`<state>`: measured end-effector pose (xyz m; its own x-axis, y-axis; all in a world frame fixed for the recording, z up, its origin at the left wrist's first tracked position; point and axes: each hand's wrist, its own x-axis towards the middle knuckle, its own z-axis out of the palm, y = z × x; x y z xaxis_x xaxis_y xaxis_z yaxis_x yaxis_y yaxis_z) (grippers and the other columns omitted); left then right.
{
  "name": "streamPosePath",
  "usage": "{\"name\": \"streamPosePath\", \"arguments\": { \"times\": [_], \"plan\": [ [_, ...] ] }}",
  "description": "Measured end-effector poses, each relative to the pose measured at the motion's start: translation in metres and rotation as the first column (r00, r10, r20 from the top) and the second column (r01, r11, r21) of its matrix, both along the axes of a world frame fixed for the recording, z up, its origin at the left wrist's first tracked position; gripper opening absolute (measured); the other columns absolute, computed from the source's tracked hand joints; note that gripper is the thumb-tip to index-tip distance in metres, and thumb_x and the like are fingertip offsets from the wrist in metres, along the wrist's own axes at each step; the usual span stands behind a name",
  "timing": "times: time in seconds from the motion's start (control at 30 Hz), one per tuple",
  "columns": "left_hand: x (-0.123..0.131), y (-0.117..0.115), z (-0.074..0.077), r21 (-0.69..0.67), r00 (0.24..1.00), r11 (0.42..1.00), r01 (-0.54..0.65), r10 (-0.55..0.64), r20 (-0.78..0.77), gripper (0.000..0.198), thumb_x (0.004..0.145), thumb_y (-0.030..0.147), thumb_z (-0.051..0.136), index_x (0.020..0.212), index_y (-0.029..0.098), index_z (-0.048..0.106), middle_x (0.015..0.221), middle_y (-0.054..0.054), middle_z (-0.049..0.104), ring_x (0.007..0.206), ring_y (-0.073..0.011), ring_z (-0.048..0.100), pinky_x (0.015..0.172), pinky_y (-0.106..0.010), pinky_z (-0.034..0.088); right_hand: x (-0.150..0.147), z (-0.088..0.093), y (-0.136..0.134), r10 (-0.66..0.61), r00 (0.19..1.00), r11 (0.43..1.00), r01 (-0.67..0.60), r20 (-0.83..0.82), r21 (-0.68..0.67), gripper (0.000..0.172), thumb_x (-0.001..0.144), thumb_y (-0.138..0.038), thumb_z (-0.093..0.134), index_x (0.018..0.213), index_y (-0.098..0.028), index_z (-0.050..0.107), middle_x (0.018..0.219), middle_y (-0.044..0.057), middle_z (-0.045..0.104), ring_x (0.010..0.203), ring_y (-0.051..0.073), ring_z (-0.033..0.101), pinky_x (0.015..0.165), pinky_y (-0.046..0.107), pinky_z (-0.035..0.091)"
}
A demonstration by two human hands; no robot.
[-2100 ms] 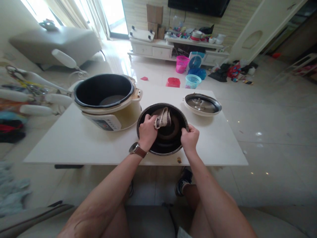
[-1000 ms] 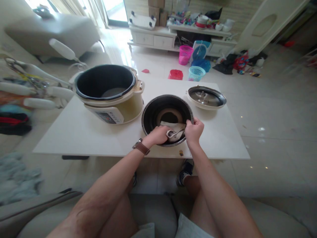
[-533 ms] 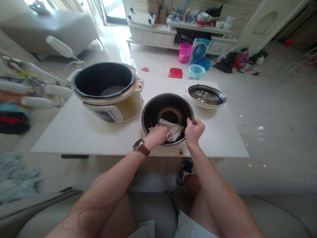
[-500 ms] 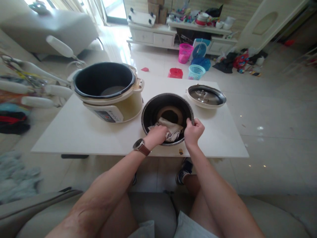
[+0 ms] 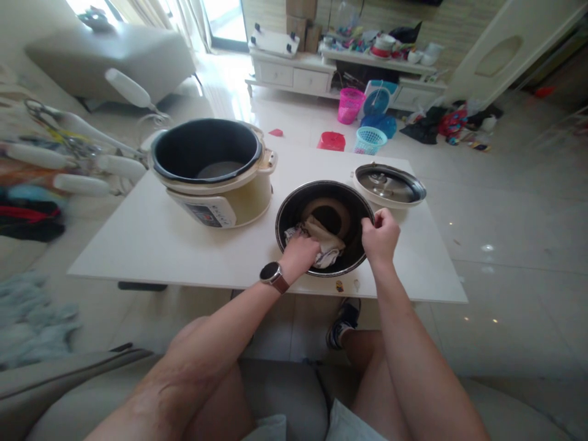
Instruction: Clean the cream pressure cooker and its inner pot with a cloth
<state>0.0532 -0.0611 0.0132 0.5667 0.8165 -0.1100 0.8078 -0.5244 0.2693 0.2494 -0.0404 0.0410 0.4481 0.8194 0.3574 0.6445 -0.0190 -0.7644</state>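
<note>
Black inner pot (image 5: 331, 218): right hand (image 5: 382, 237) clamped on it at three o'clock; left hand (image 5: 301, 252) clenched on crumpled cloth (image 5: 325, 240) inside, at seven o'clock.

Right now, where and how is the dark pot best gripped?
Probably hold the dark pot by its right rim, from the right, where the right hand pinches it: the mouth faces upward, the edge looks thin, and the left hand and cloth occupy the near side.
</note>
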Motion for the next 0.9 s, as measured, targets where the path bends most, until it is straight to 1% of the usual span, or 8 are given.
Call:
{"name": "streamPosePath", "arguments": {
  "times": [0.2,0.37,0.43,0.5,0.57,0.6,0.73,0.9],
  "plan": [
    [0.001,-0.001,-0.007,-0.021,1.0,1.0,0.015,-0.015,0.025,0.038,0.095,0.005,0.052,0.112,0.017,0.084,0.114,-0.016,0.078,0.119,-0.0282,0.071,0.116,-0.044,0.045,0.003,-0.005,-0.003,0.069,0.998,0.997,-0.069,0.001,0.043,0.041,0.079,-0.019,0.061,0.056,-0.025,0.028,0.055,-0.009,0.022,0.058,0.01,0.024,0.059,0.031,0.02],
    [0.008,0.001,-0.015,-0.171,0.974,0.982,-0.08,0.113,0.195,0.048,0.091,0.003,0.053,0.123,0.026,0.081,0.129,-0.011,0.077,0.122,-0.0259,0.072,0.107,-0.035,0.052,-0.002,-0.014,-0.006,0.064,0.996,0.994,-0.058,-0.062,0.09,0.04,0.081,-0.023,0.06,0.057,-0.025,0.028,0.056,-0.008,0.024,0.059,0.01,0.026,0.059,0.03,0.021],
    [0.015,0.001,-0.017,-0.254,0.911,0.96,-0.12,0.208,0.356,0.05,0.091,0.004,0.052,0.125,0.028,0.079,0.133,-0.007,0.077,0.126,-0.0245,0.07,0.107,-0.034,0.051,-0.007,-0.018,-0.007,0.038,0.995,0.996,-0.03,-0.095,0.087,0.04,0.081,-0.023,0.059,0.057,-0.025,0.027,0.056,-0.008,0.024,0.06,0.011,0.026,0.058,0.029,0.021],
    [0.023,0.002,-0.016,-0.334,0.801,0.935,-0.118,0.288,0.524,0.049,0.093,0.007,0.049,0.128,0.026,0.077,0.13,-0.004,0.078,0.124,-0.0225,0.071,0.104,-0.031,0.053,-0.013,-0.023,-0.009,-0.002,0.991,0.997,0.011,-0.131,0.072,0.039,0.08,-0.023,0.058,0.058,-0.026,0.026,0.056,-0.008,0.023,0.06,0.011,0.026,0.057,0.029,0.021],
    [0.028,0.001,-0.014,-0.367,0.715,0.927,-0.079,0.31,0.627,0.046,0.093,0.009,0.048,0.128,0.021,0.076,0.124,-0.004,0.08,0.117,-0.0213,0.072,0.099,-0.029,0.054,-0.018,-0.028,-0.01,-0.035,0.986,0.997,0.046,-0.164,0.063,0.038,0.08,-0.024,0.057,0.059,-0.026,0.026,0.056,-0.008,0.023,0.059,0.011,0.026,0.057,0.029,0.022],
    [0.029,0.0,-0.012,-0.364,0.711,0.929,-0.064,0.298,0.637,0.043,0.093,0.01,0.048,0.123,0.02,0.077,0.12,-0.004,0.081,0.114,-0.0213,0.073,0.097,-0.028,0.055,-0.02,-0.03,-0.01,-0.045,0.983,0.996,0.057,-0.176,0.062,0.037,0.08,-0.024,0.056,0.059,-0.026,0.026,0.057,-0.008,0.024,0.06,0.011,0.026,0.057,0.028,0.022],
    [0.021,-0.003,-0.006,-0.276,0.861,0.96,-0.039,0.173,0.478,0.033,0.09,0.011,0.052,0.098,0.021,0.082,0.116,-0.006,0.081,0.11,-0.0237,0.074,0.094,-0.029,0.055,-0.021,-0.036,-0.009,-0.062,0.983,0.995,0.074,-0.175,0.064,0.033,0.081,-0.026,0.055,0.059,-0.026,0.031,0.057,-0.008,0.028,0.06,0.012,0.027,0.058,0.029,0.024],
    [0.002,0.002,-0.004,-0.174,0.991,0.982,-0.071,0.089,0.102,0.041,0.086,0.003,0.056,0.111,0.023,0.082,0.121,-0.012,0.079,0.119,-0.0264,0.073,0.104,-0.035,0.053,-0.017,-0.036,-0.008,-0.047,0.986,0.997,0.058,-0.163,0.058,0.035,0.081,-0.024,0.055,0.057,-0.026,0.03,0.056,-0.008,0.024,0.059,0.011,0.026,0.058,0.03,0.022]
  ]
}}
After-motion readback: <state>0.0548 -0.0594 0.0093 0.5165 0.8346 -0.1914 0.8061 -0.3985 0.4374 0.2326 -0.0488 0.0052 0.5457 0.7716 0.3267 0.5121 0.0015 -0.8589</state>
